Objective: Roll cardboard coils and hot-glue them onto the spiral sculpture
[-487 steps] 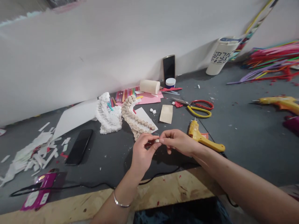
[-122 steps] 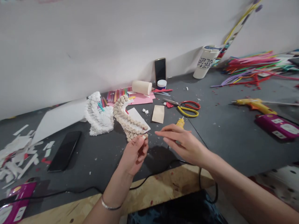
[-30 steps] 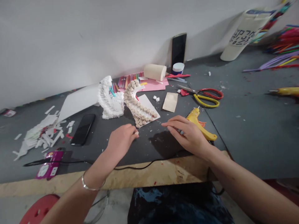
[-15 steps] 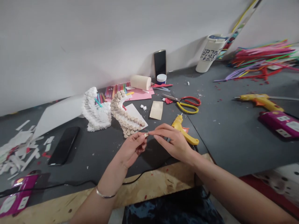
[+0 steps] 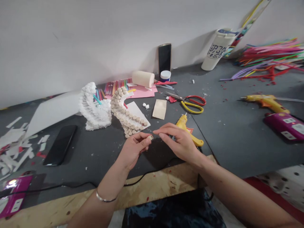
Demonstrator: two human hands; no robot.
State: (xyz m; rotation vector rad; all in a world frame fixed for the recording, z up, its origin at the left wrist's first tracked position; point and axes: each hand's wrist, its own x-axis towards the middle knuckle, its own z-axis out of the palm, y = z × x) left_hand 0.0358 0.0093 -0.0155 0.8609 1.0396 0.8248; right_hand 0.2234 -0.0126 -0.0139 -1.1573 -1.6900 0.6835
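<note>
My left hand [image 5: 135, 148] pinches a small beige paper roll [image 5: 150, 137] between thumb and fingertips. Just to its right hovers my right hand [image 5: 179, 139], with fingers stretched out and nothing visible in them. A yellow glue gun [image 5: 182, 122] lies partly hidden behind that hand. Beyond my left hand is a curved white cutout [image 5: 128, 110] covered in rows of beige rolls. Beside it, a similar curved shape [image 5: 95, 110] is covered in fluffy white bits. A beige paper piece [image 5: 159, 109] and scissors [image 5: 186, 102] lie behind my right hand.
White paper scraps [image 5: 14, 142] and a black phone [image 5: 60, 145] lie at left. Another phone [image 5: 164, 58] leans on the wall near a tumbler [image 5: 216, 50]. Pipe cleaners [image 5: 268, 57], a second glue gun [image 5: 263, 100] and a magenta box [image 5: 285, 125] are at right. A black cable [image 5: 142, 178] crosses the front.
My right fingertips have drawn slightly away from the small roll, leaving a gap. My left hand still pinches it. The view has shifted a little.
</note>
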